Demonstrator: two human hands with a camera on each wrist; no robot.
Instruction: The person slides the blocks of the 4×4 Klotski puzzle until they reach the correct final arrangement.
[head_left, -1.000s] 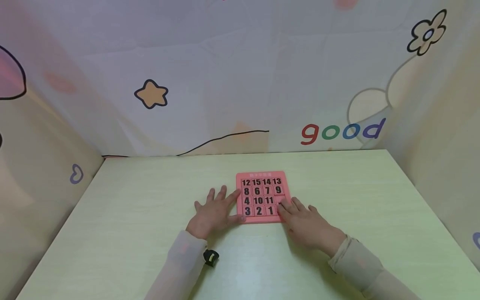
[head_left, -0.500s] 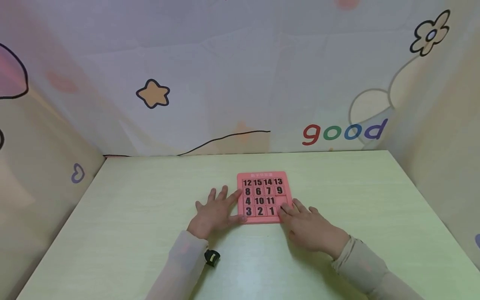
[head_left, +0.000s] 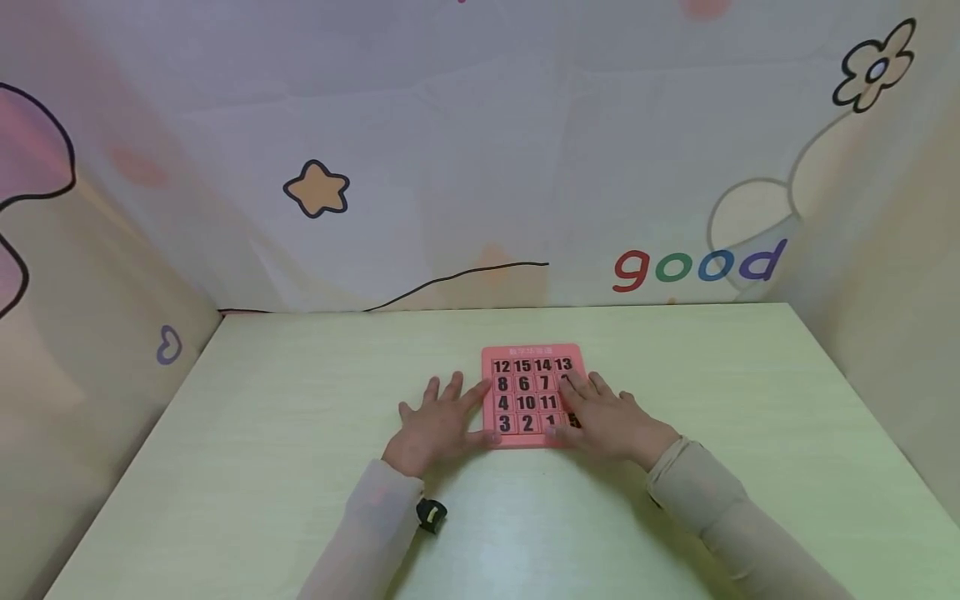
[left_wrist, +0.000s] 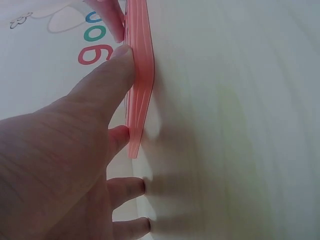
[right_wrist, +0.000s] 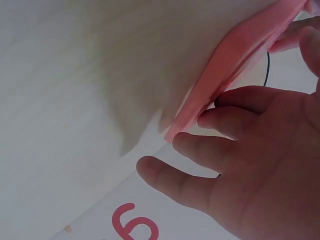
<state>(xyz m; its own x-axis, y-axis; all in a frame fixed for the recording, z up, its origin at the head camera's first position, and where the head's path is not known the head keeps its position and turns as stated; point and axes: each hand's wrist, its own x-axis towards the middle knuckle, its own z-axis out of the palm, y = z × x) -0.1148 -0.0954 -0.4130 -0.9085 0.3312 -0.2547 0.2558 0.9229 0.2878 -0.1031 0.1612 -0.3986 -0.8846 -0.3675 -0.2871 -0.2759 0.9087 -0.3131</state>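
Observation:
A pink number sliding puzzle (head_left: 517,442) lies flat on the table, its black-numbered tiles in rows. My left hand (head_left: 435,429) is spread at its left side, index fingertip at the upper left edge and thumb (left_wrist: 107,82) on the lower left corner. From the right, my right hand (head_left: 618,425) reaches over the board with extended fingers. Its fingertips cover the right end of the second row, and its thumb lies by the tile 1 at the bottom. Part of a 5 shows beneath that hand; the right end of the third row is hidden.
The pale green table (head_left: 300,517) runs back to a printed cloth backdrop (head_left: 465,167) with a star and the word "good". Cloth also stands on the left and right sides. A small black object (head_left: 431,516) sits at the left sleeve's cuff.
My right fingertips have moved up from the board's lower right corner to the second row, covering the 9, and a 5 now shows at the bottom right. The left hand stays at the edge.

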